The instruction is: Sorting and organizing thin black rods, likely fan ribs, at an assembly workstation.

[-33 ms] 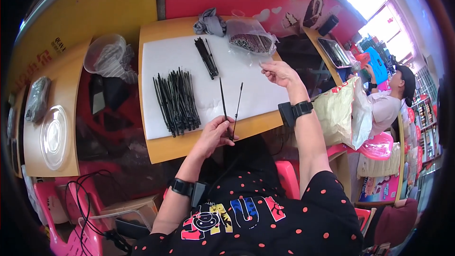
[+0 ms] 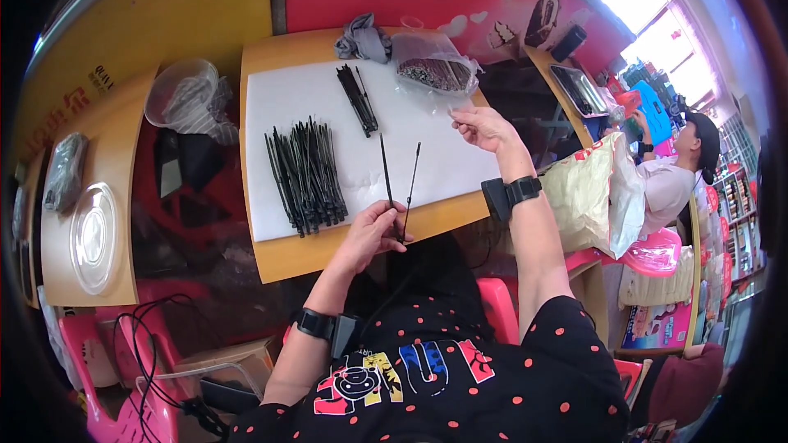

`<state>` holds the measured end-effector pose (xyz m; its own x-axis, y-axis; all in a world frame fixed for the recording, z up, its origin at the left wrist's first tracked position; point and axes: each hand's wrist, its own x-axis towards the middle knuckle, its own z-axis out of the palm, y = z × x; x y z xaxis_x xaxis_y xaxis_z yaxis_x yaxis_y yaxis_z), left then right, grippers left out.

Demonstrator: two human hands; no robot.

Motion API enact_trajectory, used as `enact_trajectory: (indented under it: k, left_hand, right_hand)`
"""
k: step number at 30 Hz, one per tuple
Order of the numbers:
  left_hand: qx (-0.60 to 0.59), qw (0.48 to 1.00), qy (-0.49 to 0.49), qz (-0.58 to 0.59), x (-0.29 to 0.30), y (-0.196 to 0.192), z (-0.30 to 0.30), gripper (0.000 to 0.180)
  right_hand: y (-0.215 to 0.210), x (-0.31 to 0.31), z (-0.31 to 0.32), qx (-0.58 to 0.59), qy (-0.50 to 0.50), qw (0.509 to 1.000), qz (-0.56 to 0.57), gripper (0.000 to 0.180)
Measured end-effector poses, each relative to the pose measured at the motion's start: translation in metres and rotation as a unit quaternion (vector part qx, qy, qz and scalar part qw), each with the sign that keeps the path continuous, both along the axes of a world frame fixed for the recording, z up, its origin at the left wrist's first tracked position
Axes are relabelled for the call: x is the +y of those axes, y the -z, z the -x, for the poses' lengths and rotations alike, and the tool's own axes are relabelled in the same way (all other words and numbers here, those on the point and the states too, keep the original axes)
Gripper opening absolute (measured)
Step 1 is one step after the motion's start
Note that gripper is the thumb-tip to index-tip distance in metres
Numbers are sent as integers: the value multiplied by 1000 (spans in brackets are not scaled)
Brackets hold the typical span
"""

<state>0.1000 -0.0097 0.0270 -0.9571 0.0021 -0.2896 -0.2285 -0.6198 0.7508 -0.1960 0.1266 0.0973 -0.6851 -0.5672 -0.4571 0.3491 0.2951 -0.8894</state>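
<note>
My left hand (image 2: 377, 234), at the table's near edge, is closed on slender black rods (image 2: 387, 171) that point upward. One of them is thinner, with a small bead-like collar partway along it. My right hand (image 2: 486, 128) is raised over the right side of the table, thumb and fingers pinched near the clear plastic bag (image 2: 435, 66). Whatever those fingers hold is too small to name. A dense pile of black rods (image 2: 305, 176) lies on the white sheet (image 2: 353, 184), left of my left hand. Farther back is a smaller bundle of black rods (image 2: 357, 102).
A grey cloth (image 2: 363, 38) is bunched at the table's back edge. Left of the table is a clear tub (image 2: 182, 97); a clear lid (image 2: 93, 238) lies on another table. To the right are a large pale sack (image 2: 579, 197) and a seated person (image 2: 669, 180).
</note>
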Motion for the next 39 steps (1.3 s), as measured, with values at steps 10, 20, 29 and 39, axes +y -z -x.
enact_trajectory:
  k: [10, 20, 29, 39]
  left_hand:
    - [1, 1000, 8, -3, 0, 0, -1, 21]
    - [-2, 1000, -8, -3, 2, 0, 3, 20]
    - [-4, 999, -22, 27, 1, 4, 2, 22]
    - [8, 999, -32, 12, 1, 1, 3, 24]
  right_hand:
    - [18, 17, -51, -21, -43, 999, 1, 14]
    - [35, 34, -115, 125, -43, 986, -100, 16]
    - [53, 28, -108, 561, 86, 809, -152, 18]
    - [49, 44, -131, 216, 105, 970, -46, 19]
